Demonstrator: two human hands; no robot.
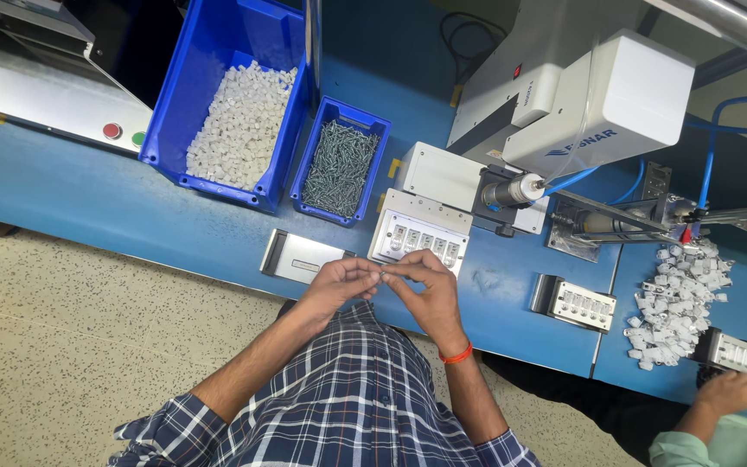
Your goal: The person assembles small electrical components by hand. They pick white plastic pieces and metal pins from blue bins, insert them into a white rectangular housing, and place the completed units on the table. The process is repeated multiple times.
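— While both hands meet at the bench edge, what do I see them gripping?
— My left hand and right hand pinch one small screw between fingertips, just before the white fixture. I count two blue bins, three fixtures.

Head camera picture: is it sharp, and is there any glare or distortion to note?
Head view: mostly sharp and evenly lit; the screws in the small blue bin show clearly. The tiny part between the left hand and right hand is too small to resolve. Mild glare on the white machine housing; the bench edge bows slightly.
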